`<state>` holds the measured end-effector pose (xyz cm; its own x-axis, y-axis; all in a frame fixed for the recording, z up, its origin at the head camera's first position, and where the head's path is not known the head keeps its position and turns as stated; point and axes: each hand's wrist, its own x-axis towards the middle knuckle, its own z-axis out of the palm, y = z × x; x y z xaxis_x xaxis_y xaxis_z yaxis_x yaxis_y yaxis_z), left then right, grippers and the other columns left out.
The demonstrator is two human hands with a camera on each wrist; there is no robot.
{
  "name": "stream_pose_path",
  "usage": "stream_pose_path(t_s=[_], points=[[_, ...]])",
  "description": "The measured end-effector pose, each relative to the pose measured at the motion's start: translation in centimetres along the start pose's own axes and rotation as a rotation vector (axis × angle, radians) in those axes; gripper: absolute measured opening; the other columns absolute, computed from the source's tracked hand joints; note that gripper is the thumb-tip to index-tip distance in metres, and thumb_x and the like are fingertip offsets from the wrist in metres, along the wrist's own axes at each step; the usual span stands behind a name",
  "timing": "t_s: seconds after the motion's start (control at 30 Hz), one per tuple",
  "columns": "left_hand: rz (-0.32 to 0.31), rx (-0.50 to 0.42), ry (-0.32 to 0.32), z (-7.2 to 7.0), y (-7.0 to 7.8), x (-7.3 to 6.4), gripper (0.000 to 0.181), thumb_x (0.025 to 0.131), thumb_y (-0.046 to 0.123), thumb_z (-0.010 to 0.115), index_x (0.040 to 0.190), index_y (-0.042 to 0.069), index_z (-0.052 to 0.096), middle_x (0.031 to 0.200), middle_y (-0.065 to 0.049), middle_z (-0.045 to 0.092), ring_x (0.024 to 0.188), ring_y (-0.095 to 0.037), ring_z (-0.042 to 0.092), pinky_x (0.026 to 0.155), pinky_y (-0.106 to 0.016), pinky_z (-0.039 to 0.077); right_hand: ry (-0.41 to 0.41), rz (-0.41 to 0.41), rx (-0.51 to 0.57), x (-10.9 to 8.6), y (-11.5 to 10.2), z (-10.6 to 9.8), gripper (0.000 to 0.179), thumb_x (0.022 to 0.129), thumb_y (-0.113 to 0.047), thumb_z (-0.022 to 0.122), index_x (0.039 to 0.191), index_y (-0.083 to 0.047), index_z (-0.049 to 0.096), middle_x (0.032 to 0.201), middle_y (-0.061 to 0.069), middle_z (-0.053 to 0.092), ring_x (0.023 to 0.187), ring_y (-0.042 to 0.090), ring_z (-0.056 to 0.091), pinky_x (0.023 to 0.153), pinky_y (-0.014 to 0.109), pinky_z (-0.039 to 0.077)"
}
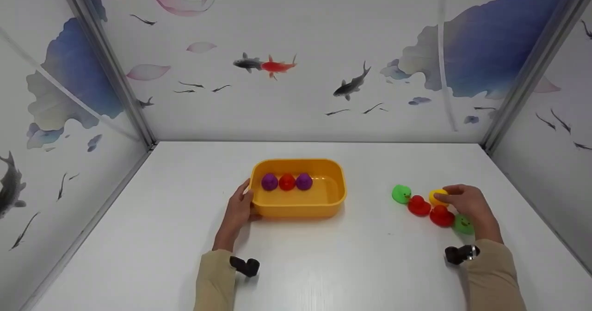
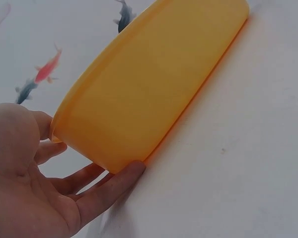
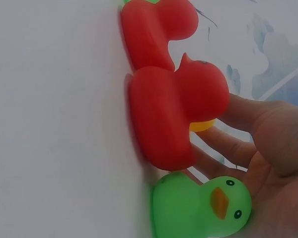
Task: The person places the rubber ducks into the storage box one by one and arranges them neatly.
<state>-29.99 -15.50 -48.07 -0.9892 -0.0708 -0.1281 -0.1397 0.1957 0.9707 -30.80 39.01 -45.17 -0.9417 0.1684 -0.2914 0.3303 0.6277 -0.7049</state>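
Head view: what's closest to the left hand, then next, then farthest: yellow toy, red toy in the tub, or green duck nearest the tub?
1. Red toy: inside the tub, to the right of the left hand.
2. Green duck: right of the tub.
3. Yellow toy: farther right, at the right hand.

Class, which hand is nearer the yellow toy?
Right. The right hand touches the yellow toy; the left hand is well to its left, gripping the tray.
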Motion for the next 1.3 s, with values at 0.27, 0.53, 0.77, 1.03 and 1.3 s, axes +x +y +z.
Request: stream_pose_path(t_s=[0.27, 0.53, 0.77, 1.03, 1.3], points=[[-0.010, -0.004, 0.002, 0.0, 0.0, 0.0, 0.053, 0.110, 0.027, 0.037, 0.160, 0.020, 0.025, 0.145, -0.021, 0.052, 0.093, -0.020, 0.064, 0.081, -0.034, 0.062, 0.002, -0.009, -0.018, -0.1, 0.0, 0.0, 0.078, 0.096, -0.047, 0.061, 0.148, 0.007, 0.037, 0.151, 0.034, 0.035, 0.133, 0.050, 0.035, 0.114, 0.060, 0.037], [-0.038, -0.022, 0.000, 0.1, 0.0, 0.2, 0.052, 0.110, 0.028, 0.037, 0.160, 0.023, 0.025, 0.147, -0.019, 0.051, 0.091, -0.019, 0.064, 0.081, -0.032, 0.062, 0.037, 0.028, 0.004, -0.3, -1.0, -0.1, 0.076, 0.097, -0.045, 0.061, 0.149, 0.004, 0.037, 0.153, 0.033, 0.033, 0.131, 0.048, 0.036, 0.114, 0.058, 0.038], [-0.043, -0.026, 0.002, 0.0, 0.1, 0.2, 0.052, 0.110, 0.027, 0.037, 0.160, 0.023, 0.025, 0.149, -0.019, 0.050, 0.094, -0.021, 0.064, 0.083, -0.035, 0.062, 0.080, -0.031, 0.023, -0.9, -3.0, 0.0, 0.076, 0.096, -0.048, 0.062, 0.151, 0.000, 0.038, 0.157, 0.031, 0.030, 0.139, 0.049, 0.031, 0.116, 0.063, 0.033], [-0.036, -0.015, 0.001, 0.0, -0.1, 0.1, 0.053, 0.109, 0.029, 0.037, 0.160, 0.023, 0.025, 0.148, -0.019, 0.050, 0.093, -0.020, 0.064, 0.083, -0.033, 0.062, -0.007, -0.092, 0.210, -1.7, -5.1, 0.9, 0.083, 0.093, -0.053, 0.064, 0.154, -0.004, 0.034, 0.159, 0.024, 0.031, 0.137, 0.043, 0.046, 0.120, 0.061, 0.029], [-0.051, -0.019, 0.005, 0.0, 0.0, 0.2, 0.052, 0.109, 0.031, 0.037, 0.160, 0.024, 0.025, 0.149, -0.018, 0.050, 0.099, -0.021, 0.063, 0.086, -0.034, 0.061, -0.016, -0.078, 0.195, -1.9, -7.2, 2.6, 0.080, 0.093, -0.054, 0.063, 0.154, -0.011, 0.035, 0.158, 0.020, 0.034, 0.139, 0.040, 0.045, 0.119, 0.069, 0.023]])
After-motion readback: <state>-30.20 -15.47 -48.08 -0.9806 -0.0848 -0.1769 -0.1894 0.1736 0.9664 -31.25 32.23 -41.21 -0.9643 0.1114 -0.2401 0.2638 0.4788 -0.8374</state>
